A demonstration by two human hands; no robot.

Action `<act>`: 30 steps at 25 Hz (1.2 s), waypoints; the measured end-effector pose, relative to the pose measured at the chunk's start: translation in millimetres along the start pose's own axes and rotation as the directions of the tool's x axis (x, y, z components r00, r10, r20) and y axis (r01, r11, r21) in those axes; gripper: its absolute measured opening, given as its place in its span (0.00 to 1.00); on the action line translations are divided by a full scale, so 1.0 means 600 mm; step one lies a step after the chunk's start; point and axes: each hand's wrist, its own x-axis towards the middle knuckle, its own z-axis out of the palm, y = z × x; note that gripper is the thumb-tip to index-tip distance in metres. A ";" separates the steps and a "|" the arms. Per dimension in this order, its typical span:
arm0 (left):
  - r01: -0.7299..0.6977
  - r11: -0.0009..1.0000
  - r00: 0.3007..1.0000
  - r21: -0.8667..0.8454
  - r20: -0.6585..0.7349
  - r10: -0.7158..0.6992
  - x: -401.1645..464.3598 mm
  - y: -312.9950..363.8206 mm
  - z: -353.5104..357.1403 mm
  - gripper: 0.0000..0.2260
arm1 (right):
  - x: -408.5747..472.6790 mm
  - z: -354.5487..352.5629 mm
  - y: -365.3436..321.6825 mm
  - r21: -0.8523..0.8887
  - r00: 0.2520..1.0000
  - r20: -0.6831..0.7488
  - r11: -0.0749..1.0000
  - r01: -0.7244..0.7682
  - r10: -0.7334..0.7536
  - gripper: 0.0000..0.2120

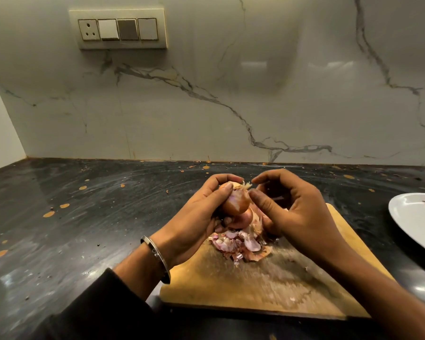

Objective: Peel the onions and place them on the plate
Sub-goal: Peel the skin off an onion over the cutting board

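Onion, round, papery, in left hand

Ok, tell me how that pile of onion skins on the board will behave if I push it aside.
The onion skins look thin, loose and curled, so they would probably scatter rather than slide together. They seem very light; a quick sweep may flick flakes off the wooden cutting board. The pale pink pieces look thicker, perhaps moist, so they may stick.
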 end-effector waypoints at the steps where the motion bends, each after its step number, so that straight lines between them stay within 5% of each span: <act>1: 0.006 1.000 1.000 0.020 0.012 -0.006 0.000 -0.003 0.002 0.14 | 0.000 0.000 0.000 -0.033 0.999 0.008 0.999 0.035 -0.034 0.07; 7: 0.033 0.972 0.999 0.233 -0.005 -0.033 -0.005 -0.007 0.010 0.21 | 0.000 0.006 0.004 -0.265 0.964 0.242 0.948 0.176 -0.111 0.09; 13: -0.029 0.985 0.998 0.169 0.058 0.019 -0.007 -0.001 0.006 0.22 | -0.002 0.010 -0.011 0.261 0.969 0.240 0.957 -0.123 0.059 0.11; 16: -0.014 0.999 0.995 0.052 0.097 0.009 -0.007 0.006 0.001 0.22 | 0.001 0.006 -0.012 0.353 0.961 0.248 0.913 -0.207 0.122 0.13; 22: 0.047 0.998 0.998 0.052 -0.037 -0.045 0.002 -0.005 -0.004 0.28 | -0.002 0.009 0.006 -0.052 0.979 0.200 0.998 -0.022 0.032 0.21; 26: 0.048 0.998 0.997 0.052 -0.065 -0.044 0.004 -0.002 -0.007 0.29 | -0.007 0.011 0.009 -0.292 0.964 0.261 0.947 0.135 -0.057 0.12; 30: 0.041 0.993 0.997 0.114 -0.068 -0.033 -0.001 0.004 -0.004 0.26 | -0.004 0.008 0.005 -0.248 0.981 0.184 0.963 0.100 -0.054 0.11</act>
